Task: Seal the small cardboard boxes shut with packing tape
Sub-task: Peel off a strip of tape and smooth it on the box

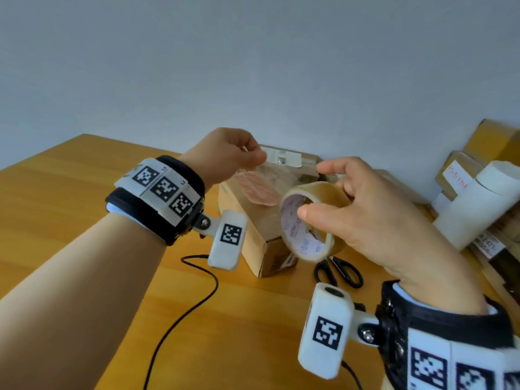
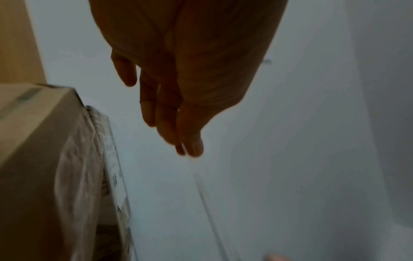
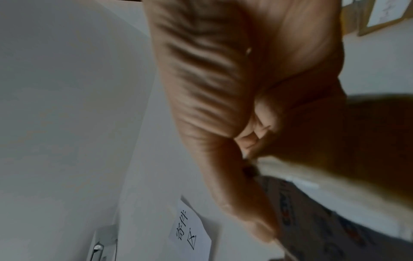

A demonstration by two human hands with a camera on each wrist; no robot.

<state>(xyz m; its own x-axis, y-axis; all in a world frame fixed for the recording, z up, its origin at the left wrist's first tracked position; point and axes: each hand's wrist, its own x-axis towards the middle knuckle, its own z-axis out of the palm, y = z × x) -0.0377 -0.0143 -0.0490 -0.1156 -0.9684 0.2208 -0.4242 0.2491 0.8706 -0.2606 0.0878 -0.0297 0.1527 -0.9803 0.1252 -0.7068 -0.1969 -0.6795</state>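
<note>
Two grips | left hand (image 1: 230, 153) pinches tape end | right hand (image 1: 363, 209) clasps tape roll (image 1: 309, 220) above box (image 1: 261, 220)

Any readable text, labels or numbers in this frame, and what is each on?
"寄件区": white paper sign on the wall.
Red handwriting on the white label of a stacked box: unreadable.
Print inside the tape roll: too blurred.
Label on the box: too small.

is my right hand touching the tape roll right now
Touching. The head view shows the right hand gripping the tape roll: thumb across its open core, fingers on the outer rim.
</note>
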